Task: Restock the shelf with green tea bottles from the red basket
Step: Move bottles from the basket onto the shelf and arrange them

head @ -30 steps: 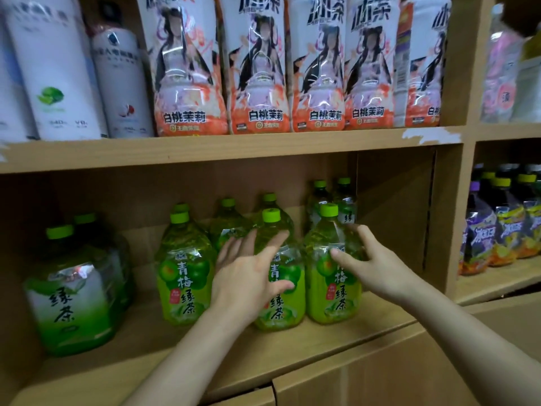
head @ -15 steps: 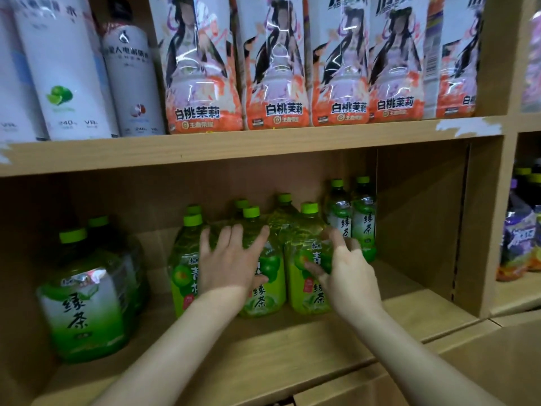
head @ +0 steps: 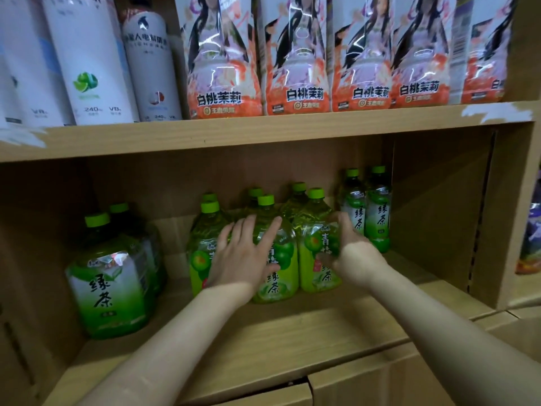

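On the lower shelf (head: 292,332), at its far left, two large green tea bottles (head: 109,276) are standing one behind the other. Toward the middle, a cluster of plum green tea bottles (head: 298,200) is standing upright in two rows, shoulders touching. The left grip (head: 244,259), a bare hand, is lying wide open with its fingers spread and straight, pressing flat on the front left bottle (head: 199,256) and the front middle bottle (head: 276,276) and clasping neither. Just beside it, the right grip (head: 352,253) is cupping the front right bottle (head: 316,247), its fingers curling round the bottle's right shoulder and its blurred thumb lying on the label. Close to the right of that hand, two slim green tea bottles (head: 379,212) are standing side by side near the shelf's side wall. Overhead, white bottles (head: 87,54) and peach-labelled bottles (head: 298,68) are lining the upper shelf (head: 234,133).
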{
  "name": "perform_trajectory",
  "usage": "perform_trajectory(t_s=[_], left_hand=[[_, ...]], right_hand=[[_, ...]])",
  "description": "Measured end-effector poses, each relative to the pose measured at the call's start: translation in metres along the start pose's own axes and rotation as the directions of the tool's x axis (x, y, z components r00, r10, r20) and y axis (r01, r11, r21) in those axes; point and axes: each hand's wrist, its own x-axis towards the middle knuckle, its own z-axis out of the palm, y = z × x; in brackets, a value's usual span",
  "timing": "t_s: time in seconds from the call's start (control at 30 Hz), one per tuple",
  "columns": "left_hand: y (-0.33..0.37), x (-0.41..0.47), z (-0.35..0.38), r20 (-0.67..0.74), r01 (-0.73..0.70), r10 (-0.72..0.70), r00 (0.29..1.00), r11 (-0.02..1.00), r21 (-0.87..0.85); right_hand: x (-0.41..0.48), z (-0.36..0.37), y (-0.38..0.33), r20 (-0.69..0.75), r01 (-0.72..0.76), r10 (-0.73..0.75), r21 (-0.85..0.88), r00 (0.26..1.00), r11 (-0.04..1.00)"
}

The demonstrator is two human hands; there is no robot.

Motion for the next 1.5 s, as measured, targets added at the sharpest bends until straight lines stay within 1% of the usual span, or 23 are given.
perform_trajectory(t_s=[0.07,0.13,0.17,0.23,0.3,0.33,0.4,0.43,0.5,0.6,0.67,0.77,0.83,0.9,0.97,1.07,1.1,1.17,1.27,1.37,1.43,1.47,1.5], left_hand=[[0.003,0.000,-0.008,0.021,0.043,-0.042,0.999,0.997,-0.059],[0.007,-0.002,-0.014,0.051,0.086,-0.080,0.996,0.986,-0.145],[0.011,-0.004,-0.017,0.041,0.098,-0.092,0.995,0.977,-0.187],[0.022,-0.012,-0.025,-0.041,0.083,-0.098,0.994,0.958,-0.274],[0.047,-0.021,-0.033,-0.177,-0.010,-0.068,0.982,0.913,-0.408],[0.058,-0.025,-0.037,-0.258,-0.086,-0.046,0.965,0.874,-0.479],[0.093,-0.034,-0.048,-0.382,-0.266,0.021,0.924,0.754,-0.600],[0.112,-0.039,-0.052,-0.405,-0.336,0.066,0.912,0.685,-0.646],[0.154,-0.050,-0.059,-0.410,-0.415,0.136,0.902,0.537,-0.735],[0.223,-0.068,-0.068,-0.374,-0.424,0.207,0.904,0.320,-0.847],[0.270,-0.082,-0.069,-0.346,-0.408,0.277,0.896,0.210,-0.888],[0.342,-0.106,-0.062,-0.280,-0.361,0.452,0.847,0.103,-0.927],[0.387,-0.123,-0.055,-0.222,-0.310,0.554,0.803,0.070,-0.948],[0.431,-0.140,-0.048,-0.135,-0.236,0.635,0.761,0.077,-0.969],[0.476,-0.159,-0.042,-0.033,-0.162,0.719,0.694,0.111,-0.981],[0.540,-0.189,-0.032,0.092,-0.089,0.835,0.543,0.166,-0.982],[0.561,-0.199,-0.029,0.123,-0.088,0.865,0.486,0.189,-0.978],[0.602,-0.221,-0.020,0.179,-0.133,0.913,0.367,0.242,-0.961],[0.658,-0.255,0.000,0.291,-0.193,0.936,0.198,0.329,-0.924],[0.710,-0.289,0.018,0.448,-0.262,0.892,0.061,0.447,-0.855],[0.740,-0.308,0.029,0.541,-0.254,0.841,-0.006,0.522,-0.814],[0.752,-0.316,0.032,0.573,-0.224,0.819,-0.028,0.553,-0.802],[0.762,-0.321,0.037,0.601,-0.186,0.799,-0.031,0.586,-0.789]], right_hand=[[-0.016,-0.011,-0.001,0.045,0.025,-0.030,0.101,0.999,0.995],[-0.040,-0.027,0.003,0.039,0.060,-0.066,0.136,0.997,0.989],[-0.052,-0.035,0.007,0.026,0.084,-0.089,0.144,0.996,0.986],[-0.078,-0.055,0.018,-0.004,0.116,-0.116,0.148,0.993,0.982],[-0.108,-0.077,0.033,-0.008,0.121,-0.121,0.124,0.993,0.985],[-0.121,-0.086,0.039,0.006,0.110,-0.112,0.125,0.994,0.986],[-0.152,-0.107,0.053,0.028,0.056,-0.061,0.140,0.998,0.989],[-0.169,-0.117,0.061,0.029,0.023,-0.028,0.146,0.999,0.989],[-0.200,-0.136,0.082,0.004,-0.044,0.044,0.126,0.999,0.991],[-0.250,-0.157,0.128,-0.017,-0.174,0.174,0.002,0.985,0.985],[-0.286,-0.169,0.165,-0.029,-0.267,0.266,-0.124,0.964,0.956],[-0.344,-0.186,0.217,-0.085,-0.444,0.437,-0.221,0.896,0.868],[-0.380,-0.193,0.251,-0.118,-0.557,0.546,-0.263,0.829,0.788],[-0.413,-0.196,0.283,-0.124,-0.664,0.662,-0.301,0.739,0.685],[-0.450,-0.195,0.313,-0.120,-0.743,0.748,-0.297,0.653,0.600],[-0.500,-0.193,0.345,-0.098,-0.816,0.830,-0.274,0.549,0.508],[-0.512,-0.195,0.352,-0.101,-0.832,0.844,-0.266,0.527,0.487],[-0.529,-0.202,0.362,-0.136,-0.862,0.861,-0.227,0.490,0.454],[-0.546,-0.208,0.373,-0.183,-0.881,0.867,-0.201,0.462,0.427],[-0.554,-0.209,0.383,-0.190,-0.869,0.851,-0.191,0.490,0.457],[-0.556,-0.211,0.388,-0.195,-0.863,0.842,-0.167,0.503,0.477],[-0.556,-0.213,0.392,-0.200,-0.865,0.842,-0.152,0.501,0.478],[-0.557,-0.214,0.395,-0.203,-0.869,0.845,-0.139,0.495,0.476]])
